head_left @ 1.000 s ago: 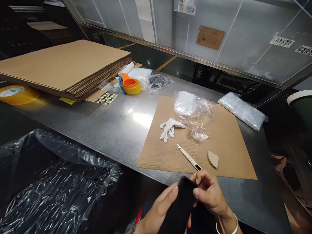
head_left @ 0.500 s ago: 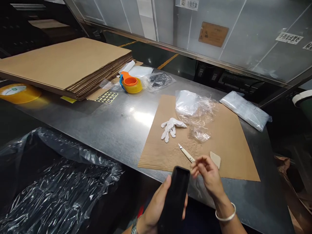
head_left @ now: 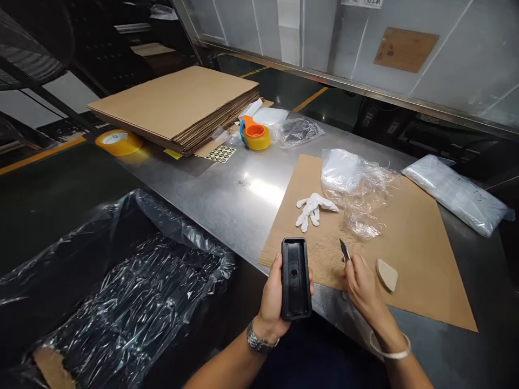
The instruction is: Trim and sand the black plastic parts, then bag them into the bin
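Observation:
My left hand (head_left: 272,300) is wrapped round a black rectangular plastic part (head_left: 295,294), its hollow side facing me with a small round hole inside. In my right hand (head_left: 363,283) is a craft knife (head_left: 344,249); the dark blade points up and away, and the fingers hide most of its handle. The two hands are apart, the knife to the right of the black part. Just right of my right hand, a beige pad (head_left: 387,274) with rounded corners lies on the cardboard sheet (head_left: 425,270). Beyond the hands lies a white glove (head_left: 312,209).
Crumpled clear plastic bags (head_left: 357,183) lie on the cardboard, and a wrapped white pack (head_left: 454,189) is at right. On the metal table (head_left: 227,200) are a tape dispenser (head_left: 256,135), stacked cardboard (head_left: 178,102) and a tape roll (head_left: 118,143). A black-lined bin (head_left: 133,286) stands at left.
My right hand has picked up the craft knife from the cardboard. My left hand has raised the black part and turned its hollow side toward me. The view has swung left.

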### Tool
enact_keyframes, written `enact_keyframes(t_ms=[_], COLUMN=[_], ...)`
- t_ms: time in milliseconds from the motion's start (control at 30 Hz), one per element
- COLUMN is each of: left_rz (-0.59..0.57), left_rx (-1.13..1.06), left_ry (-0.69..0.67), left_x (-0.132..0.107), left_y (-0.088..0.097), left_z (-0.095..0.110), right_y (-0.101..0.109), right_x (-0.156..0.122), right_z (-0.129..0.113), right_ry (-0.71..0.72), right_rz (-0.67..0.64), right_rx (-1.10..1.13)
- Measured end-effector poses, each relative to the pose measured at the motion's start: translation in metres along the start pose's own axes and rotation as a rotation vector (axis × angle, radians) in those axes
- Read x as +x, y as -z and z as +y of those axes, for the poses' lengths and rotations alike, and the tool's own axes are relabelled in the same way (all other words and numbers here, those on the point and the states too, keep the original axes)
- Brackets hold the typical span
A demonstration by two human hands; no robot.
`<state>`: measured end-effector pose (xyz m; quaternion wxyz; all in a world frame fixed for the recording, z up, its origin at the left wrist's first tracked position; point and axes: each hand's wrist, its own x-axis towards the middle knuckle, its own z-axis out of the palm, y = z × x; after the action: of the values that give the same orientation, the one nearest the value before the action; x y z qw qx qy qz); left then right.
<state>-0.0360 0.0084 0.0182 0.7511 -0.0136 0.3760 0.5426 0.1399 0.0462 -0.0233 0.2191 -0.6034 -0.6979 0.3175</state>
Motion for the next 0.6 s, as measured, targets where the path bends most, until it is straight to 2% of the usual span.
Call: enact_keyframes(t_ms=[67,167,233,400,600], left_rz=[0.016,0.041,0.062,0.101,0.108], left_rx=[-0.009,-0.013,-0.005,0.029,0.028], left_ry=[-0.042,-0.067,-0.059,-0.040,-0.040], left_x=[0.002,0.005,0.007,0.009,0.010], left_y=[0.002,0.005,0.006,0.010,0.013], left_z=[0.000,-0.001,-0.002,-0.005,-0.006], right_y=[0.012,0.022,0.023,0.016,0.005], right_x=[-0.024,-0.057,-0.070,-0.072,-0.071], right_z=[-0.018,-0.046,-0.061,-0.077,-0.083], right_ry=[-0.028,-0.160,-0.239,-0.477,-0.542], right_rz=[-0.153,-0.511,-0.652,-0.773,-0.805], right_rx=[0.149,0.545,0.636,0.697,0.752])
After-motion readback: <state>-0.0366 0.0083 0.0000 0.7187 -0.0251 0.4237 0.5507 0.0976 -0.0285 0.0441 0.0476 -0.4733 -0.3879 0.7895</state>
